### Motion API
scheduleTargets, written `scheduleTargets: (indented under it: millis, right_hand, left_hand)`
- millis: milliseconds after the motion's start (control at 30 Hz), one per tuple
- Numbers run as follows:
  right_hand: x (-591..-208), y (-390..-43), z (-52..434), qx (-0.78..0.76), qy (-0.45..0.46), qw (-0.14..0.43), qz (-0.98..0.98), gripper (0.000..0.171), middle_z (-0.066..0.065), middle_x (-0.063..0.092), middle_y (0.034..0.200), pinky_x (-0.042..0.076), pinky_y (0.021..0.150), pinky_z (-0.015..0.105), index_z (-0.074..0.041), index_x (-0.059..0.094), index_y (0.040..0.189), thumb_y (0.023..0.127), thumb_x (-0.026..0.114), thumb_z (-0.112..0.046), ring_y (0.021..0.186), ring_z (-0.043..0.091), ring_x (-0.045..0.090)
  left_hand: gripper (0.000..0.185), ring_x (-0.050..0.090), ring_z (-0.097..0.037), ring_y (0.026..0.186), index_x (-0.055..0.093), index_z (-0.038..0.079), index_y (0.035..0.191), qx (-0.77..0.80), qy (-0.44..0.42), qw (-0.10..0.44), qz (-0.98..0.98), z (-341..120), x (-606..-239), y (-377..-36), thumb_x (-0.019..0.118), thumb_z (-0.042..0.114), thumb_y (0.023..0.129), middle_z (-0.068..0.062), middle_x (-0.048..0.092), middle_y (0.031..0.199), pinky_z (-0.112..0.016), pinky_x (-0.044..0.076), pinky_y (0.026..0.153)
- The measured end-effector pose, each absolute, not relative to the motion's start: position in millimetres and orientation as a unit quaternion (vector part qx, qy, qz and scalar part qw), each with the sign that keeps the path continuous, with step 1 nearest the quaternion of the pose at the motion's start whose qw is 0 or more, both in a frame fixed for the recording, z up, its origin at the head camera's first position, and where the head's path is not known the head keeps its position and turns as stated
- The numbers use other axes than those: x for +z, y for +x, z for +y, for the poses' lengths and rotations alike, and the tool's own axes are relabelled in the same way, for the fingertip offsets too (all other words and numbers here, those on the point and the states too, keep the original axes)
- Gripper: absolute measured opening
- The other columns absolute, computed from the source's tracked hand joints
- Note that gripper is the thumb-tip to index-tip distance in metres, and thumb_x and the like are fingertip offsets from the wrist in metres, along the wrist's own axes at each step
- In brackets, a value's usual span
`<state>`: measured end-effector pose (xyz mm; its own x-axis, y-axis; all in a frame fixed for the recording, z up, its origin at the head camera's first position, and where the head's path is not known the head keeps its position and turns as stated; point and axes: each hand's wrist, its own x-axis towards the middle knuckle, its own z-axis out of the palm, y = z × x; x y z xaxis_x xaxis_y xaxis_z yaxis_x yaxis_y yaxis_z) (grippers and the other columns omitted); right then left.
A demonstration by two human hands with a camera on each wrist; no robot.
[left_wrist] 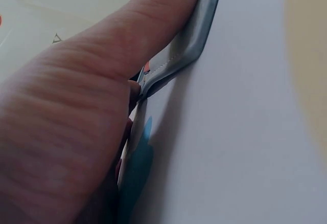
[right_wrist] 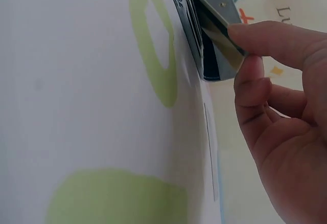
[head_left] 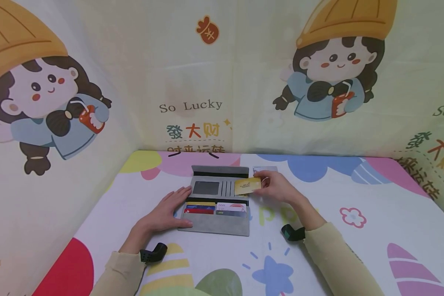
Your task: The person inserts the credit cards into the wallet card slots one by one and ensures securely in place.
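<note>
A grey wallet (head_left: 214, 225) lies unfolded on the table, with several cards in the slots of its lower half, among them a white card (head_left: 231, 206) and a red card (head_left: 199, 211). Its upper half has a dark window (head_left: 206, 188) and a row of slots. My left hand (head_left: 164, 211) rests along the wallet's left edge, thumb (left_wrist: 153, 17) on the lower panel. Between thumb and fingers, my right hand (head_left: 277, 187) pinches the right end of a gold card (head_left: 247, 186). That card is tilted over the right-hand slots in the right wrist view.
Behind my right hand a pale card (head_left: 265, 169) lies on the table, partly hidden by the hand. The tabletop (head_left: 133, 193) has a colourful printed cover. A printed cloth backdrop (head_left: 244, 82) rises at the table's back edge.
</note>
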<state>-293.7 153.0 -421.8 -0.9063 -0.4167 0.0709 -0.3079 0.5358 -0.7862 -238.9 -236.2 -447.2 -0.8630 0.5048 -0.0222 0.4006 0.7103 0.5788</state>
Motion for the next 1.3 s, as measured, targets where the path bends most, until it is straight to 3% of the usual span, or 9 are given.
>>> scheduleTargets:
  millis: [567,1033,1300]
  right_hand:
    - [-417.2,-291.2,144.2,-0.413,-0.187,0.066,0.889,0.048,0.007,0.058,0.087,0.041,0.064,0.028,0.007,0.065,0.121,0.077,0.082,-0.002,0.077,0.020,0.052]
    - [-420.2,-293.9,146.4,-0.433,-0.196,0.091,0.875,0.050,0.012,0.062,0.101,0.042,0.063,0.026,0.010,0.064,0.123,0.078,0.080,-0.001,0.079,0.020,0.054]
    - [-422.7,-292.7,150.2,-0.448,-0.189,0.097,0.868,0.051,0.012,0.062,0.100,0.045,0.070,0.028,0.009,0.064,0.124,0.078,0.082,-0.003,0.084,0.023,0.057]
  left_hand:
    - [0.106,0.014,-0.035,0.152,0.032,0.006,0.158,0.292,0.242,0.090,0.921,-236.3,-448.2,-239.1,0.081,0.054,0.076,-0.011,0.026,0.165,-0.058,0.006,0.121]
    - [0.106,0.013,-0.034,0.152,0.032,0.006,0.158,0.295,0.244,0.093,0.919,-237.2,-449.8,-238.9,0.081,0.053,0.077,-0.011,0.026,0.165,-0.058,0.006,0.121]
    - [0.105,0.013,-0.034,0.152,0.032,0.006,0.158,0.292,0.243,0.093,0.920,-235.2,-447.5,-239.1,0.081,0.052,0.077,-0.011,0.025,0.165,-0.057,0.005,0.121]
